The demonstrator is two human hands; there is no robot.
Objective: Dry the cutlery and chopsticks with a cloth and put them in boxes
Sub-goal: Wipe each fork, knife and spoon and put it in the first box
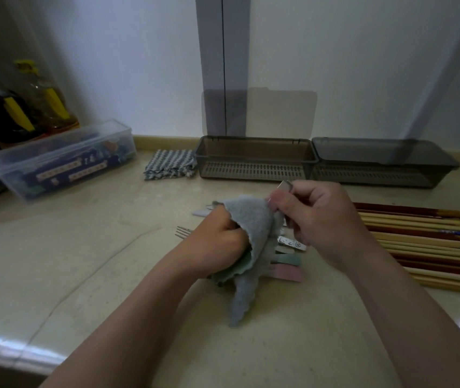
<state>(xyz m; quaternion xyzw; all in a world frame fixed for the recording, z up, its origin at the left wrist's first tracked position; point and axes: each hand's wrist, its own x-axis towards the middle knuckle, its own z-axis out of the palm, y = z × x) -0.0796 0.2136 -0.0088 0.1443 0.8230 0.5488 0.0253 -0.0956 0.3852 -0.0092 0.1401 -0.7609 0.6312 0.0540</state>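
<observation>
As the left hand (220,240) grips — grey cloth (252,219), scalloped, limp.

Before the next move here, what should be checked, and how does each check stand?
1. Left hand grips the cloth: ok.
2. Right hand pinches the metal utensil: ok.
3. Utensil wiped dry: cannot tell.
4. Left grey box open, with room: ok.
5. Right grey box open: cannot tell.
6. Chopsticks dried and boxed: not ok, they lie on the counter.
</observation>
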